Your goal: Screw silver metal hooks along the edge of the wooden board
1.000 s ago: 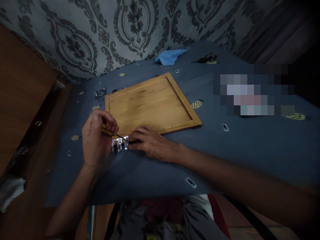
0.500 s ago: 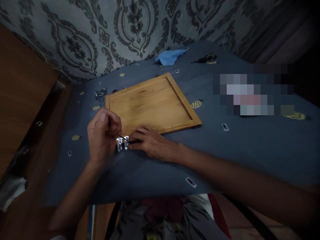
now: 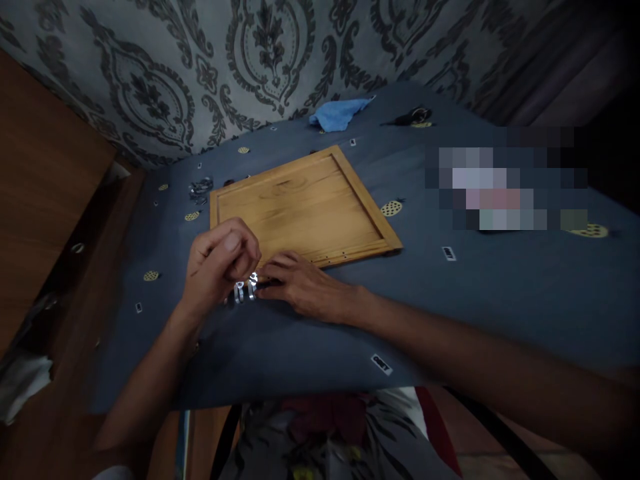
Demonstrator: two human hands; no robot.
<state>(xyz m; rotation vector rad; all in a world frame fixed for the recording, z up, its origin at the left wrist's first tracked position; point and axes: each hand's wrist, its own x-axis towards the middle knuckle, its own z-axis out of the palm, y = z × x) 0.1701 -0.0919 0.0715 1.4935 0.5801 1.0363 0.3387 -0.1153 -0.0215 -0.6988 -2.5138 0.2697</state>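
A framed wooden panel [image 3: 300, 207] lies flat on the blue cloth-covered table. At its near-left edge is a shiny metal double hook [image 3: 246, 288], with two prongs pointing toward me. My left hand [image 3: 224, 263] is closed in a fist above the hook's left part. The tool in that fist is hidden now; its yellow handle and dark thin shaft showed earlier, like a screwdriver. My right hand [image 3: 305, 287] bears on the panel's near edge, its fingertips and thumb gripping the right end of the hook. The fist covers part of the metal.
Small metal pieces [image 3: 201, 189] lie beyond the panel's left corner. A blue cloth [image 3: 339, 115] and a black object [image 3: 409, 118] lie at the back. Something pixelated [image 3: 500, 190] sits at the right. Patterned wall [image 3: 273, 53] stands behind; wooden furniture [image 3: 45, 153] is at left.
My left fist has shifted right and turned over the hook, hiding the tool and more of the metal. My right hand and the panel have stayed in place.
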